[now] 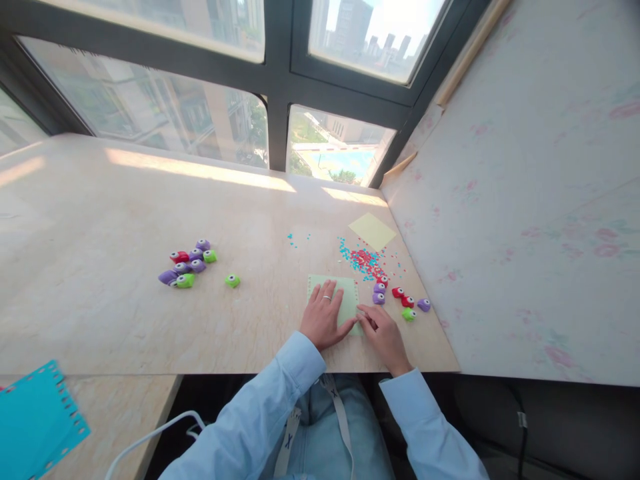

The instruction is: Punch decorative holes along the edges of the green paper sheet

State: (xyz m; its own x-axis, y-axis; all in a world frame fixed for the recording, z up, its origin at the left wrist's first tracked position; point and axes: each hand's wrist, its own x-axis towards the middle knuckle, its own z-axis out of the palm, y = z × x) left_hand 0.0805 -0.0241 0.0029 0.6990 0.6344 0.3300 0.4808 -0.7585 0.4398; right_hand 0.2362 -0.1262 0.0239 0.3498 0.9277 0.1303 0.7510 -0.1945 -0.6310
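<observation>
A pale green sheet of paper (pixel 349 300) with small notches along its left and right edges lies on the table near its front edge. My left hand (pixel 324 315) rests flat on the sheet, fingers stretched out, with a ring on one finger. At the sheet's right edge, my right hand (pixel 383 332) has thumb and index finger pinched together. Whatever sits between those fingertips is too small to make out. Just beyond my right hand are several small purple, red and green eyed pieces, among them a purple one (pixel 379 298) and a green one (pixel 409 314).
Red and blue paper bits (pixel 367 261) are scattered beyond the sheet, beside a pale yellow square of paper (pixel 373 231). More eyed pieces (pixel 185 281) cluster on the left, with one green piece (pixel 233 281) apart. Blue notched sheets (pixel 37 423) lie lower left. A wall (pixel 525 200) bounds the right.
</observation>
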